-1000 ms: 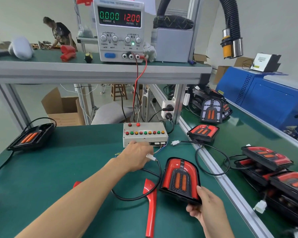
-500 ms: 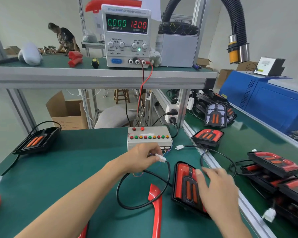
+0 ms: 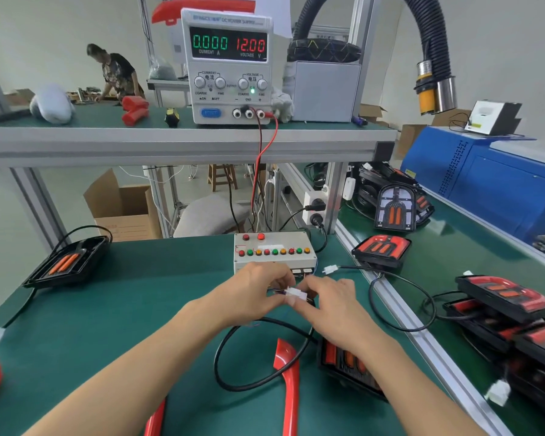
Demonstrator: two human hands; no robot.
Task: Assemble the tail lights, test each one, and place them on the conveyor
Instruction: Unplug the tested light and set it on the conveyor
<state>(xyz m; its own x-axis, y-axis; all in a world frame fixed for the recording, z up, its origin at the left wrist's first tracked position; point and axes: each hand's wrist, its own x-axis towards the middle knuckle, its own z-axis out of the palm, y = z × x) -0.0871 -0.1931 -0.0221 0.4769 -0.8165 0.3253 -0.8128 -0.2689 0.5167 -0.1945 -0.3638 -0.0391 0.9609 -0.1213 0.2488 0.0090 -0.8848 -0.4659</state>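
Note:
A red and black tail light (image 3: 346, 363) lies on the green bench, half hidden under my right forearm. Its black cable (image 3: 233, 382) loops left and up to a white connector (image 3: 293, 294). My left hand (image 3: 252, 291) and my right hand (image 3: 331, 306) both pinch that connector, just in front of the white test box (image 3: 274, 251) with its row of coloured buttons. The power supply (image 3: 230, 64) on the shelf reads 0.000 A and 12.00 V.
Red trim strips (image 3: 288, 385) lie near the front edge. A black tail light housing (image 3: 66, 262) sits at the far left. Several finished tail lights (image 3: 504, 297) lie on the conveyor (image 3: 447, 262) to the right. Another loose white plug (image 3: 330, 269) lies beside the test box.
My right hand left the tail light and came up to the white connector held by my left hand. The tail light now rests flat on the bench.

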